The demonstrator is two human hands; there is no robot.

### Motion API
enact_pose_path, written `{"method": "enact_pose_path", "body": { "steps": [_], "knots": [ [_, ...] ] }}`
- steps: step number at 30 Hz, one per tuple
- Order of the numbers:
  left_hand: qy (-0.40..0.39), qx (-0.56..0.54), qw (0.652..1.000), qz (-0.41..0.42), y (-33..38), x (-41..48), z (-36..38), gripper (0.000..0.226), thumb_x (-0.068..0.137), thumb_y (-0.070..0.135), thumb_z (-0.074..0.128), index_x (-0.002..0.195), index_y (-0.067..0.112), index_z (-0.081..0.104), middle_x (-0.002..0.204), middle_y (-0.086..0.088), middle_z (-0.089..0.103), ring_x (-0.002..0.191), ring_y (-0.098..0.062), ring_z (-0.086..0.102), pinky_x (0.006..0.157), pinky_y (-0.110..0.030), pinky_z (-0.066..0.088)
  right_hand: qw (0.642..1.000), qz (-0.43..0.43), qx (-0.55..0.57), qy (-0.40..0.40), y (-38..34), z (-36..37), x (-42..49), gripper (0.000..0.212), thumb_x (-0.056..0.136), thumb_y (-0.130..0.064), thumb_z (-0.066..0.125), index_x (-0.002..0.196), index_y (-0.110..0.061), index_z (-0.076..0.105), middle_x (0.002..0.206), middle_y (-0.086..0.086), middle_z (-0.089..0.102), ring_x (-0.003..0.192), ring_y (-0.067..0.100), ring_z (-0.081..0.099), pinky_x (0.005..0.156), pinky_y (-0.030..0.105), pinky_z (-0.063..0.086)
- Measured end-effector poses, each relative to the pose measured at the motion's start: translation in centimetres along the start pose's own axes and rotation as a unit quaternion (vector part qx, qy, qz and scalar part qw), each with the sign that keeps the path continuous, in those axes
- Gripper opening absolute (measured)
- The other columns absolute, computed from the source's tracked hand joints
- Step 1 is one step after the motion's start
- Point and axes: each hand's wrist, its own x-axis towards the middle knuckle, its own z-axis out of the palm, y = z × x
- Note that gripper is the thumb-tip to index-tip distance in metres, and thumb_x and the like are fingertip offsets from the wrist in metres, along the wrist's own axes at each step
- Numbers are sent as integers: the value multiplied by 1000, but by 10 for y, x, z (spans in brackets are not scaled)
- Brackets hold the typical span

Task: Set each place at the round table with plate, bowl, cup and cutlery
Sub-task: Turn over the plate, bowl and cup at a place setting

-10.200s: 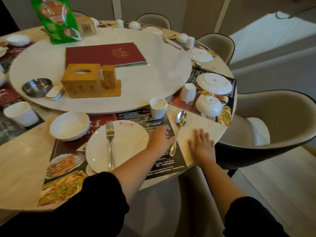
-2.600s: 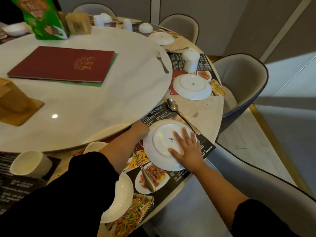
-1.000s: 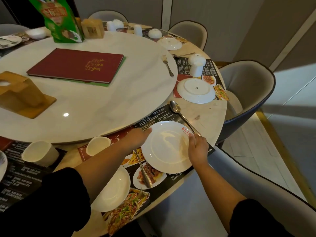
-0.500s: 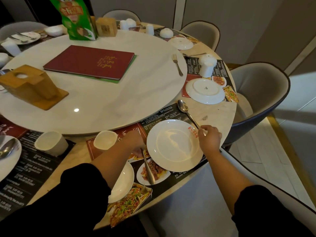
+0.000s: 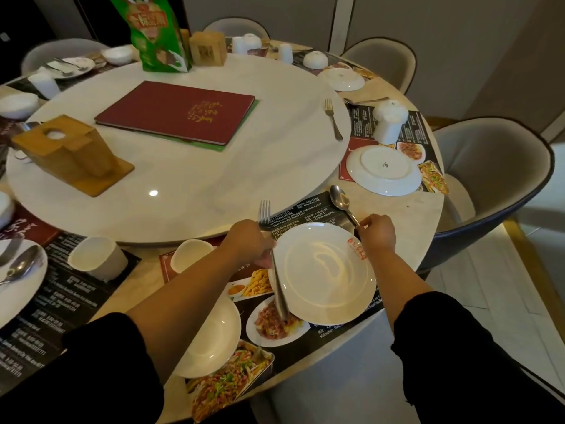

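Note:
A white plate (image 5: pixel 324 276) lies face up on the printed placemat (image 5: pixel 308 209) at the near place. My left hand (image 5: pixel 249 243) grips a fork (image 5: pixel 265 214), tines pointing away, its handle running down along the plate's left rim. My right hand (image 5: pixel 376 232) pinches the handle of a spoon (image 5: pixel 339 198) at the plate's upper right; the spoon's bowl points away on the mat. A white bowl (image 5: pixel 211 335) sits at the lower left of the plate, partly under my left arm. A white cup (image 5: pixel 189 254) stands left of my left hand.
The marble turntable (image 5: pixel 183 185) carries a red menu (image 5: pixel 177 111), a wooden holder (image 5: pixel 70 154), a green bag (image 5: pixel 156 32) and a loose fork (image 5: pixel 333 119). To the right, an upside-down plate (image 5: pixel 383 169) and stacked cup and bowl (image 5: pixel 388 122). Grey chairs (image 5: pixel 489 179) ring the table.
The plate was turned face up and set down. My left hand picked up the fork and lifted it beside the plate. My right hand moved from the plate's rim to the spoon handle.

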Motion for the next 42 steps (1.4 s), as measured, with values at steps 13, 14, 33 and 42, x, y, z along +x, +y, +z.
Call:
{"method": "enact_pose_path", "body": {
  "steps": [13, 14, 33, 42],
  "knots": [
    [-134, -144, 977, -85, 13, -3, 79, 28, 93, 5, 55, 117, -10, 52, 71, -15, 55, 57, -19, 58, 70, -28, 53, 995, -49, 83, -1, 6, -39, -47, 18, 92, -10, 52, 105, -6, 64, 92, 4, 61, 81, 13, 53, 68, 19, 40],
    [-128, -144, 978, -84, 11, -1, 81, 28, 93, 5, 56, 116, -10, 54, 70, -15, 56, 58, -19, 58, 72, -29, 53, 994, -59, 91, -5, 8, -41, -57, 17, 92, -11, 53, 104, -7, 64, 90, 1, 61, 80, 12, 53, 63, 16, 38],
    [-123, -154, 972, -130, 5, -2, 83, 25, 94, 14, 54, 78, -5, 51, 85, -22, 60, 83, -33, 63, 97, -37, 47, 996, -76, 5, -51, 19, -20, -129, 23, 93, -11, 52, 112, -12, 64, 111, 5, 64, 99, 17, 60, 80, 20, 43],
    [109, 84, 983, 120, -13, 1, 50, 26, 91, 40, 53, 86, 15, 56, 92, -6, 58, 89, -24, 58, 80, -36, 50, 995, -99, 3, -13, 19, -30, -122, 29, 93, -24, 54, 118, -12, 61, 125, 8, 55, 112, 22, 53, 94, 30, 43]
  ]
}}
